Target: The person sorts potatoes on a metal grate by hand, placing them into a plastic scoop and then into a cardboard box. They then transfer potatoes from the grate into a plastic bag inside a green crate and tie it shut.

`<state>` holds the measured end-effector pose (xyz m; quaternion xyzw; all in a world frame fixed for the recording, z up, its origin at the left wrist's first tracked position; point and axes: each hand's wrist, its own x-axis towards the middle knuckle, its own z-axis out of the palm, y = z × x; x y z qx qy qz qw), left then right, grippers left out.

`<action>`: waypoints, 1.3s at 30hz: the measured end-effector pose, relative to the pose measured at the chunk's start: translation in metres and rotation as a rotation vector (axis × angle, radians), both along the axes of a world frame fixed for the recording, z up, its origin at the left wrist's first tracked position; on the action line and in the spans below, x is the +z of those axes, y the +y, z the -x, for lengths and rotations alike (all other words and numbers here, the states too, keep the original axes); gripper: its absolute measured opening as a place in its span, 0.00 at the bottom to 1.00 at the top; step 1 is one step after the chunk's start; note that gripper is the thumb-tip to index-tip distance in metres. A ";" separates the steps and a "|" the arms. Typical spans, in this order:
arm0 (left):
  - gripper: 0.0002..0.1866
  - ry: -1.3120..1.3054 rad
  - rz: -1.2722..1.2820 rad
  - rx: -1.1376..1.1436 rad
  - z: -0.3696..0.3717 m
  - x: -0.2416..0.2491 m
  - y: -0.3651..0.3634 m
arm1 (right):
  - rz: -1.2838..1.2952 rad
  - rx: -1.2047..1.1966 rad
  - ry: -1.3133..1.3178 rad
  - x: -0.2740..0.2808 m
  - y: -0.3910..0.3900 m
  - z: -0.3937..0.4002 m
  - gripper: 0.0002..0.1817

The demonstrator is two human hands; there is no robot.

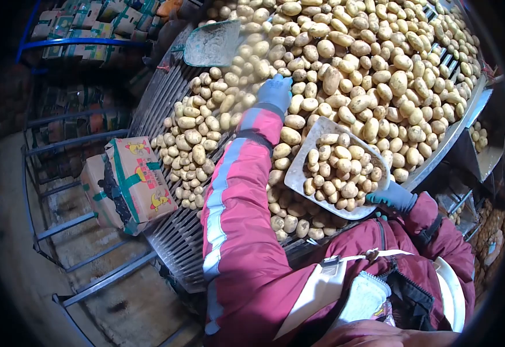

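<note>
The scoop (294, 173), a pale, wide-mouthed pan, is directly in front of my torso, at the near edge of the potato pile (379, 78). It carries a load of small potatoes (345, 173); part of its floor is bare toward the open left end. My right hand (398, 196), in a blue-grey glove, is closed on the scoop at its right end.

My left hand (275, 92), in a blue glove, is extended forward over the pile, left of the scoop and apart from it. Its fingers are curled inward among the potatoes; I cannot tell whether they enclose one.

The pile covers most of a slatted table (184, 248), whose bars are exposed along the left side. Potatoes left of my extended red sleeve (244, 202) lie in a looser group. Beyond my left hand, a second scoop (209, 51), green-rimmed and dusty, rests at the far left edge of the pile.

A carton (154, 188) bound with green tape is tilted just beside the table's left edge. Farther left are metal rails (67, 225); stacked cartons (88, 26) occupy the far left corner.
</note>
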<state>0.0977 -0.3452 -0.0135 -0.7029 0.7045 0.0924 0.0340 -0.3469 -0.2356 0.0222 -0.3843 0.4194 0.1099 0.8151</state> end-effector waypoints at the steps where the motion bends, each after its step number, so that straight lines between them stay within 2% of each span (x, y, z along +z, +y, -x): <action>1: 0.15 -0.035 0.026 0.022 0.002 -0.001 0.000 | 0.001 -0.004 0.003 0.000 -0.001 0.000 0.18; 2: 0.15 -0.031 0.026 0.018 0.000 0.000 -0.002 | 0.014 -0.022 0.014 0.001 -0.002 -0.001 0.15; 4: 0.13 0.303 0.002 0.247 -0.002 0.015 0.005 | 0.028 -0.047 0.022 0.006 0.001 -0.001 0.12; 5: 0.11 0.398 -0.017 0.305 0.008 0.046 0.010 | 0.041 -0.069 0.008 0.012 0.001 -0.005 0.12; 6: 0.12 0.669 0.008 0.390 0.010 0.049 0.020 | 0.048 -0.086 0.001 0.017 0.001 -0.007 0.12; 8: 0.14 1.110 -0.013 0.476 0.038 0.094 0.043 | 0.039 -0.090 0.003 0.021 -0.002 -0.012 0.11; 10: 0.15 1.213 -0.055 0.385 0.069 0.129 0.071 | 0.027 -0.079 0.017 0.022 -0.004 -0.012 0.11; 13: 0.18 1.278 -0.134 0.198 0.109 0.141 0.109 | 0.050 -0.077 0.000 0.018 0.000 -0.008 0.11; 16: 0.18 1.094 -0.121 0.130 0.115 0.149 0.128 | -0.007 -0.081 0.029 0.042 -0.006 -0.018 0.10; 17: 0.18 1.002 -0.077 0.159 0.106 0.151 0.130 | 0.052 -0.020 -0.003 0.036 -0.008 -0.016 0.10; 18: 0.17 0.875 0.003 0.193 0.088 0.146 0.132 | 0.038 -0.091 -0.037 0.022 0.001 -0.015 0.14; 19: 0.15 0.845 0.069 0.263 0.065 0.138 0.134 | 0.038 -0.114 -0.103 0.012 0.004 -0.014 0.17; 23: 0.25 0.424 0.326 0.447 -0.051 0.059 0.139 | 0.014 -0.072 -0.126 0.022 -0.005 -0.015 0.22; 24: 0.27 0.405 0.323 0.516 -0.065 0.050 0.133 | -0.030 -0.017 -0.063 0.028 -0.010 -0.016 0.22; 25: 0.30 0.387 0.319 0.585 -0.077 0.044 0.126 | -0.018 -0.034 -0.111 0.027 -0.008 -0.017 0.22; 26: 0.32 0.452 0.288 0.668 -0.080 0.033 0.117 | -0.042 0.040 -0.067 0.032 -0.013 -0.017 0.22; 28: 0.34 0.273 0.170 0.587 -0.059 0.028 0.095 | -0.011 -0.054 -0.117 0.027 -0.007 -0.019 0.20; 29: 0.34 0.218 0.105 0.514 -0.043 0.031 0.081 | -0.019 -0.008 -0.062 0.029 -0.010 -0.019 0.19; 31: 0.30 0.285 0.160 0.295 -0.026 0.033 0.077 | -0.046 0.056 0.027 0.040 -0.017 -0.025 0.20; 32: 0.27 0.464 0.186 0.297 -0.029 0.037 0.074 | -0.037 0.077 0.041 0.036 -0.016 -0.021 0.20; 33: 0.24 0.645 0.208 0.296 -0.034 0.036 0.072 | 0.001 -0.079 -0.086 0.014 -0.003 -0.013 0.17; 36: 0.24 0.510 0.444 0.485 -0.095 0.056 0.078 | -0.120 0.008 -0.016 0.032 -0.016 -0.016 0.17; 39: 0.29 0.592 0.474 0.850 -0.186 0.051 0.116 | -0.034 -0.015 0.001 0.020 -0.012 -0.012 0.13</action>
